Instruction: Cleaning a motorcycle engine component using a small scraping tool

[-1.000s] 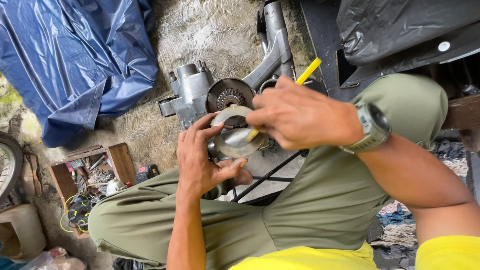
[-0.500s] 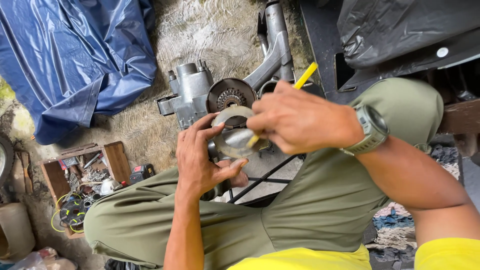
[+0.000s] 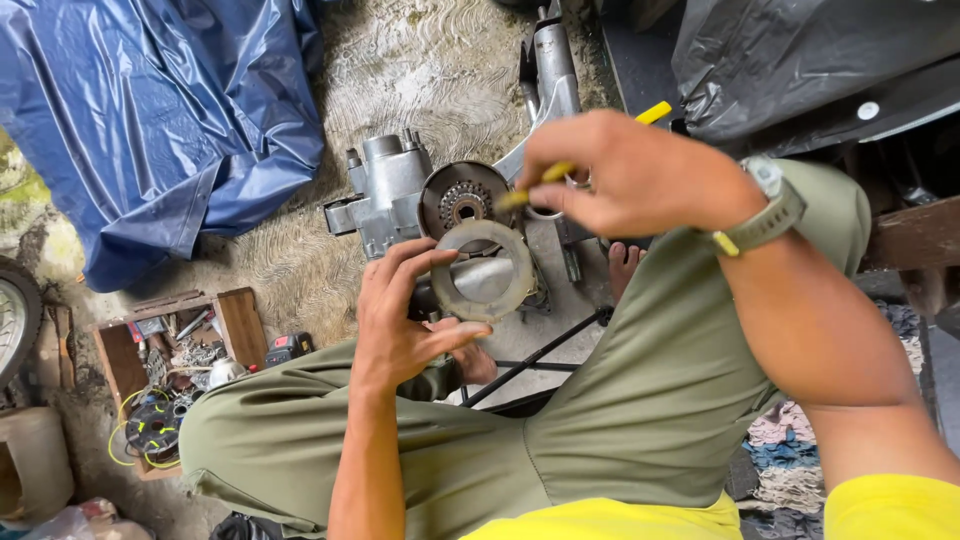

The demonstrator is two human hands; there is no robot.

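While left hand (image 3: 400, 320) pinches tan friction ring (image 3: 487, 270), right hand (image 3: 625, 175) grips yellow tool (image 3: 570, 165); wooden box (image 3: 165, 360) at eight o'clock, blue tarp (image 3: 150, 110) at ten.

Soft even daylight, sharp, faint shadows

Right hand (image 3: 625, 175) covers middle of yellow-handled tool (image 3: 652, 113); tip blurred. Left hand (image 3: 400, 315) hides near edge of ring-shaped disc (image 3: 486, 270) and part beneath it. Engine casing (image 3: 385, 195) partly behind disc and hands. Wheel (image 3: 15, 320) cut by left edge. Wooden box (image 3: 235, 320) contents too small to tell. Blue tarp (image 3: 150, 110) and black plastic sheet (image 3: 800, 60) cut by top edge.
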